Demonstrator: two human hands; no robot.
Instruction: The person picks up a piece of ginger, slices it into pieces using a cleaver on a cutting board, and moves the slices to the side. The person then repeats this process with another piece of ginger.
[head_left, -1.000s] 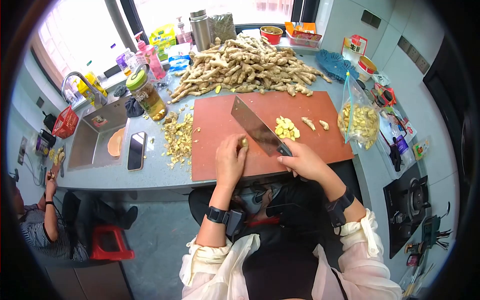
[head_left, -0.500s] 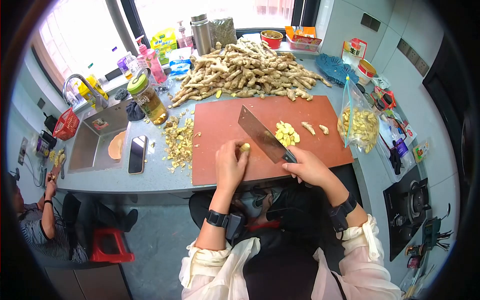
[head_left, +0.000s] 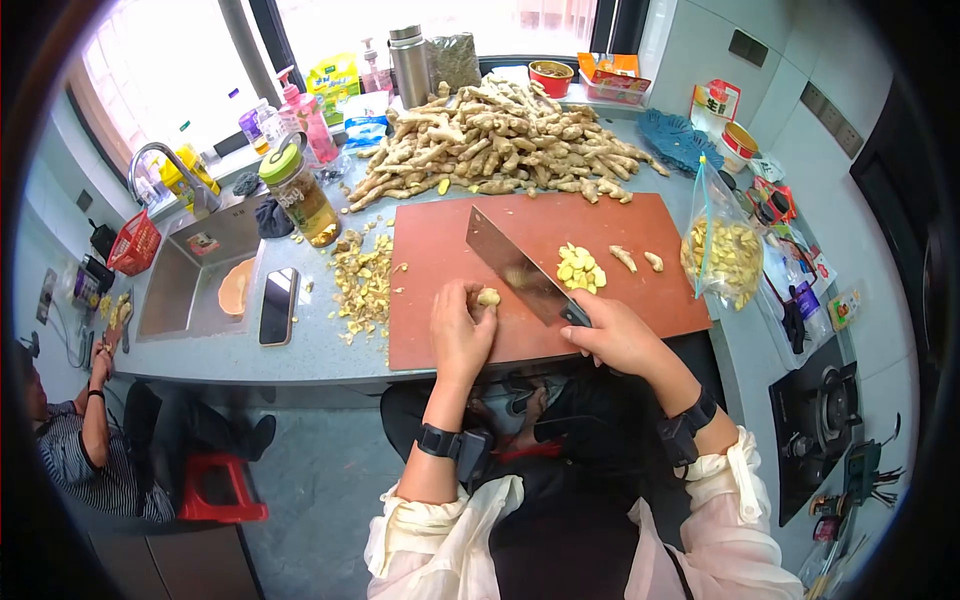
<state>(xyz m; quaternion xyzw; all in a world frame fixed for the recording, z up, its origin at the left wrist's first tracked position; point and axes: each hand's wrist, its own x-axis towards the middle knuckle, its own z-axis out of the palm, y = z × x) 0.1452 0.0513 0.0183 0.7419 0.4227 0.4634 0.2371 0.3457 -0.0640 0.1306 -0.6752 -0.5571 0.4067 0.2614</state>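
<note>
My left hand [head_left: 462, 325] pinches a short piece of ginger [head_left: 488, 297] between thumb and fingers, low over the left half of the reddish-brown cutting board [head_left: 440, 240]. In my right hand [head_left: 612, 330] is a cleaver [head_left: 515, 268], gripped by its black handle, with the blade slanting up and left across the board. The blade stands just right of the ginger piece, apart from it. Sliced ginger [head_left: 580, 268] lies in a small pile beyond my right hand. Two small ginger pieces [head_left: 623, 258] rest to the right of that pile.
Behind the board rises a big heap of whole ginger [head_left: 500, 135]. Ginger scraps [head_left: 362, 280], a phone [head_left: 278, 308] and a lidded jar [head_left: 300, 200] are left of the board, before the sink [head_left: 180, 320]. A zip bag of slices [head_left: 722, 250] stands right. Another person [head_left: 95, 430] sits far left.
The ginger piece in my left hand has turned, showing more of its pale side. The cleaver's blade has shifted slightly left, toward it. The view has moved a little.
</note>
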